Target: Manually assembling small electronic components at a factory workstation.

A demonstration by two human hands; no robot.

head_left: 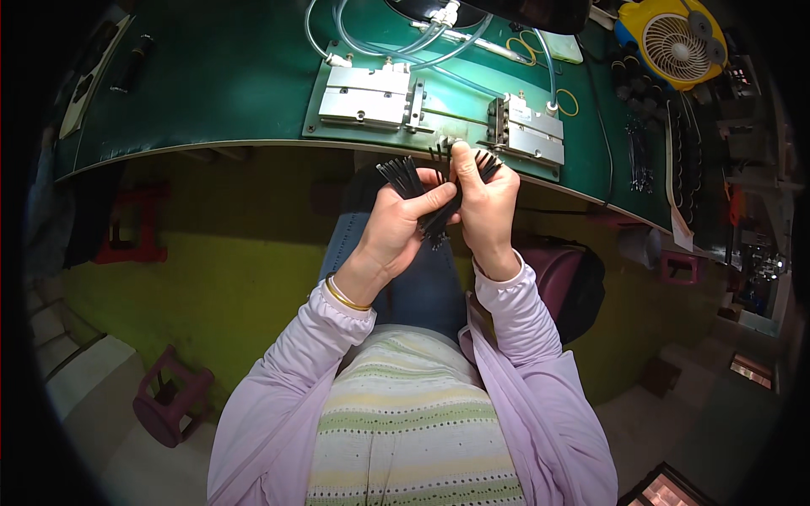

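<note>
My left hand (395, 221) is closed around a bundle of thin black rods (403, 175), whose upper ends fan out to the left. My right hand (488, 202) grips more of the same rods, with its thumb pointing up and a few ends sticking out beside it. Both hands meet over my lap, just in front of the bench edge, and the lower rod ends come together between them. Directly beyond my fingers is a fixture plate (447, 126) carrying a left metal slide block (364, 97) and a right metal slide block (533, 135).
Clear air tubes (396, 52) curve over the green bench top (211, 80). A yellow fan (675, 42) stands at the back right, near a pile of small dark parts (641, 152). Below are a red stool (135, 228) and a purple stool (171, 396).
</note>
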